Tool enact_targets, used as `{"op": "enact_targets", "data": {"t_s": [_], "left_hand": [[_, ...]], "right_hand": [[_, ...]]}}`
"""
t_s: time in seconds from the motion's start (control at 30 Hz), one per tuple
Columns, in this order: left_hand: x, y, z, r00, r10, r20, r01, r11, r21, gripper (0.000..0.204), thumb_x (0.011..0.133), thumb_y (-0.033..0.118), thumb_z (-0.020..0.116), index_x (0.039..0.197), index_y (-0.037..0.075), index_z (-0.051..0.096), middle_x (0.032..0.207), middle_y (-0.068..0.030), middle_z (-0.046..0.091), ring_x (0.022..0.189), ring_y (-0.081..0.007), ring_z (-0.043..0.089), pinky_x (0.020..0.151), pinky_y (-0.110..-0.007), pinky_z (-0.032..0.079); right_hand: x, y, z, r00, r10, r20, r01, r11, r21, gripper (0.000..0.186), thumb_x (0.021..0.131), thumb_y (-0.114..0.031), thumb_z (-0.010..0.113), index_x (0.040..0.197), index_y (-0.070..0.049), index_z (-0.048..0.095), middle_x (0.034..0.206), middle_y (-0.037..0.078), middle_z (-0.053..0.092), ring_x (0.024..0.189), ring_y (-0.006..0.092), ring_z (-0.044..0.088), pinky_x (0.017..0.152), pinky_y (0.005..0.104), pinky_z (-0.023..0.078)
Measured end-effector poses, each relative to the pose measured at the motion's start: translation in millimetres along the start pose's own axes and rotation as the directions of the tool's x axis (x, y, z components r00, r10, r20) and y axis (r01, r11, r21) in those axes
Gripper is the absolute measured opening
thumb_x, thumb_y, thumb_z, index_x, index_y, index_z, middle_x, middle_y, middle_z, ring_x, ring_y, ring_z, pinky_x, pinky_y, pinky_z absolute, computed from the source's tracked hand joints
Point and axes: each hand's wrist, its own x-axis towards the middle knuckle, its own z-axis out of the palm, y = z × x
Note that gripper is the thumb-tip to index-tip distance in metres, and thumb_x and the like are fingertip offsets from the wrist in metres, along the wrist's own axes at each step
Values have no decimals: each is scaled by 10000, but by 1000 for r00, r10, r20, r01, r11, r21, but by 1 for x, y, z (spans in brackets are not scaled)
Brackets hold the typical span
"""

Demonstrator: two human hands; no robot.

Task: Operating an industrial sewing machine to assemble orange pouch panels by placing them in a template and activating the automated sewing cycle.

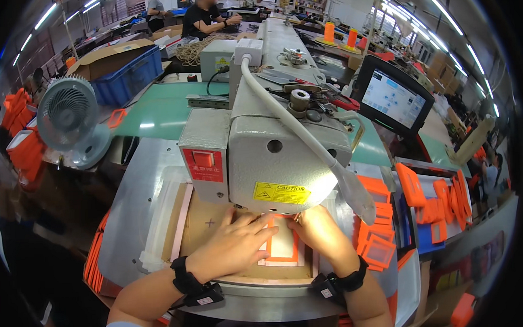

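Head view: my left hand (pixel 239 243) lies palm down, fingers loosely spread and flat, the tips on the left side of an orange-edged white panel (pixel 284 239). My right hand (pixel 322 233) has its fingers bent close together at the panel's far right corner; I cannot tell whether they pinch it. The panel lies on a brown board (pixel 199 235), its far end by the grey machine head (pixel 279 163). Orange frames (pixel 377 249) lie heaped on the right.
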Motion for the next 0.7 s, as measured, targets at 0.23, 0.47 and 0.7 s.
{"op": "enact_targets", "data": {"t_s": [0.23,0.47,0.7], "left_hand": [[2,2,-3,1000,-17,4,17,1000,11,520,827,353,712,1285,132,603,1383,-86,521,1281,-240,467,1069,-512,313],[-5,-3,2,1000,20,1,-20,1000,-8,546,882,300,653,1379,109,535,1441,-159,470,1407,-291,366,1113,-590,273],[-15,8,-9,975,191,117,-189,982,-24,471,856,152,638,1321,219,611,1392,-174,497,1344,-328,446,1094,-642,298]], "right_hand": [[-12,12,-7,991,-130,15,130,971,-201,107,686,-40,721,786,-4,715,750,153,676,847,334,668,777,419,516],[-9,-4,-23,957,-94,273,186,925,-332,352,726,-250,752,983,-13,711,948,118,662,978,295,622,849,406,459],[-15,-10,-41,901,3,434,108,967,-230,781,640,-383,836,1266,28,613,1214,126,549,1166,293,517,906,417,453]]}}
